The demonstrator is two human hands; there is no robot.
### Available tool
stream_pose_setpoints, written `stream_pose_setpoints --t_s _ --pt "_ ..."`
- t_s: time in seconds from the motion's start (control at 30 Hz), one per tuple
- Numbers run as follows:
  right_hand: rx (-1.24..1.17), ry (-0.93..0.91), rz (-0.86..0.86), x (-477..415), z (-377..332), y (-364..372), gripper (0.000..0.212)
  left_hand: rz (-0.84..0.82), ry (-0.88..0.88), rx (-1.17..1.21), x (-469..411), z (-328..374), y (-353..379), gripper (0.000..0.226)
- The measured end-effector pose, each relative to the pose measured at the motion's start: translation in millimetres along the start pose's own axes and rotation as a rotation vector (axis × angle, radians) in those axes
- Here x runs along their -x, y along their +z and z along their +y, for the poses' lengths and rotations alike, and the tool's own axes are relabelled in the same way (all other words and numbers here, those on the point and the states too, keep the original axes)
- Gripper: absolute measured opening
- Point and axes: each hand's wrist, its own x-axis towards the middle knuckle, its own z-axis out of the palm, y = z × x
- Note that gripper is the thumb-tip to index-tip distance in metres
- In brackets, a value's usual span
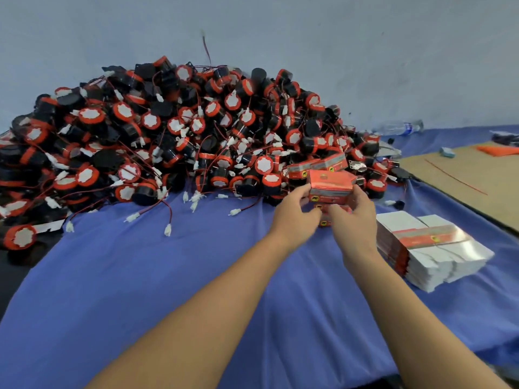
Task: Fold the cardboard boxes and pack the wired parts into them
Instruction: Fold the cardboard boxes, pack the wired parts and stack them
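Both hands hold one folded red cardboard box (pixel 331 183) in front of the pile's right end. My left hand (pixel 295 213) grips its left side with curled fingers; my right hand (pixel 355 217) grips its right side. Under it, other red boxes (pixel 325 220) lie on the cloth, partly hidden by my fingers. Two more folded boxes (pixel 317 164) rest on the pile just behind. A big heap of black-and-red wired parts (pixel 168 136) with white connectors fills the left and middle. A stack of flat unfolded boxes (pixel 427 248) lies to the right.
A blue cloth (pixel 196 276) covers the table, with a grey wall behind. A brown cardboard sheet (pixel 463 178) lies at the far right. A plastic water bottle (pixel 398 127) lies by the wall. Loose wires with white plugs trail from the heap's front edge.
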Motion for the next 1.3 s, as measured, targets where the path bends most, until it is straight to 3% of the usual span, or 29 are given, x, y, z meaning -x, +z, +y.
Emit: stream_pose_setpoints --t_s 0.2,0.4,0.47,0.57,0.67,0.77,0.97,1.1,1.3 --pt "0.106 0.052 -0.022 -42.9 14.5 1.0 0.052 -0.11 -0.113 -0.005 -57.0 -12.9 22.8 0.054" --pt "0.152 0.096 -0.121 -46.2 24.1 -2.8 0.065 -0.197 -0.171 -0.103 -67.9 -21.4 18.9 0.076" --pt "0.136 0.08 -0.089 -36.8 22.6 -4.5 0.063 -0.065 -0.129 -0.135 -56.2 -17.5 22.5 0.068" --pt "0.11 0.045 -0.009 -3.1 26.1 -4.0 0.056 0.204 -0.049 -0.076 -19.8 -13.5 38.7 0.037" --pt "0.015 0.051 0.12 38.9 30.4 -9.8 0.04 0.24 -0.13 0.104 22.4 -10.4 59.5 0.011" --pt "-0.017 0.048 0.24 65.9 29.9 -34.2 0.036 0.207 -0.227 0.229 53.5 -6.7 79.1 0.011" --pt "0.412 -0.097 0.468 70.3 36.3 -106.1 0.033 0.022 -0.356 0.176 67.0 15.2 137.7 0.015" --pt "0.732 0.116 0.316 50.7 52.0 -137.3 0.032 -0.101 -0.514 0.129 57.0 21.7 173.9 0.029" --pt "0.762 0.099 0.263 47.4 61.3 -150.4 0.035 0.079 -0.534 0.15 42.4 18.7 187.3 0.009"
